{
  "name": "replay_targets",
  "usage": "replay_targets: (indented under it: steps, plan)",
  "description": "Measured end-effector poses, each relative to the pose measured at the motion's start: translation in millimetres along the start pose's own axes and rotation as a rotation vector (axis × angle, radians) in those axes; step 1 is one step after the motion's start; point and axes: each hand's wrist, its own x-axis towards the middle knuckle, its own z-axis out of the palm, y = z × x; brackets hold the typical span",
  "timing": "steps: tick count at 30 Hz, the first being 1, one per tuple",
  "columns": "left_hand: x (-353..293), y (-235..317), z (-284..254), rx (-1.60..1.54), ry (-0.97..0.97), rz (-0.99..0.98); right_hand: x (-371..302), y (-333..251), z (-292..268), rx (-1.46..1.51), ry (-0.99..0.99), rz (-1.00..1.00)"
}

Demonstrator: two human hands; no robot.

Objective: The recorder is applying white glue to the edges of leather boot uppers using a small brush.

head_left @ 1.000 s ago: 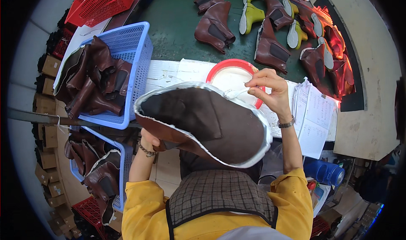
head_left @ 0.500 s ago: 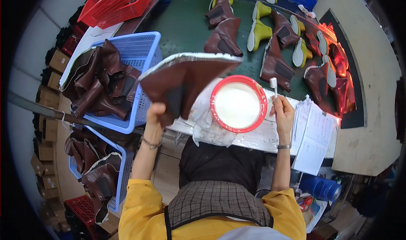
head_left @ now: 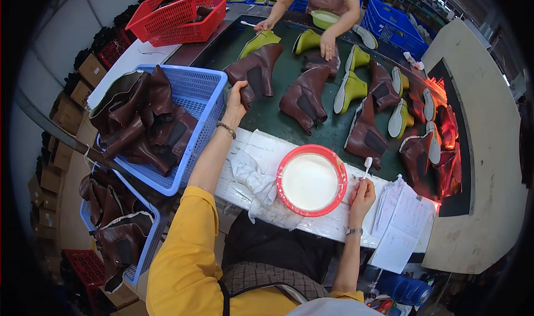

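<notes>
My left hand (head_left: 238,98) is stretched out over the dark green work surface (head_left: 267,124), its fingers closed on the shaft of a brown ankle boot upper (head_left: 253,74) with a dark side panel. The upper lies at the surface's left, against a yellow-green sole piece (head_left: 260,42). Low on the right, my right hand (head_left: 361,200) grips a white toothbrush-like brush (head_left: 367,164), bristles up. Beside it stands a red-rimmed bowl (head_left: 281,191) of white liquid on the white ledge (head_left: 328,224). Another brown boot upper (head_left: 305,98) lies right of my left hand.
Across the surface, a co-worker's hands (head_left: 328,46) touch a boot upper and hold a white brush. Blue baskets (head_left: 208,102) of boot uppers stand left. Several boots and soles lie right, near a glowing red heater opening (head_left: 449,143). Papers (head_left: 403,221) and a crumpled cloth (head_left: 250,171) flank the bowl.
My left hand has carried the boot upper forward from above the ledge onto the green surface. The view has tilted up, bringing the co-worker in. My right hand still holds the brush.
</notes>
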Motion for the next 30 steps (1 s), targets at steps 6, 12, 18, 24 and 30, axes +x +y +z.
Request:
replay_targets:
  steps: [6, 12, 18, 24, 30]
  plan:
    - [-7.1, 1.3, -14.2, -0.098, 0.114, -0.013, 1.5, -1.0, -1.0, -0.023, 0.047, 0.002]
    - [-13.0, 15.3, -3.0, -0.077, 0.197, -0.039, 3.9, 0.9, -2.8, -0.014, 0.061, -0.004]
    - [-1.1, 21.5, -10.0, -0.164, 0.108, 0.017, 4.1, 5.7, -7.1, 0.031, 0.034, 0.019]
    - [15.2, 7.5, -34.0, -0.088, 0.183, -0.018, 1.6, -0.1, -4.4, 0.028, 0.071, 0.017]
    - [11.4, 28.7, -116.9, 0.426, 0.531, -0.012, 4.9, 4.1, 17.5, 0.019, -0.042, -0.021]
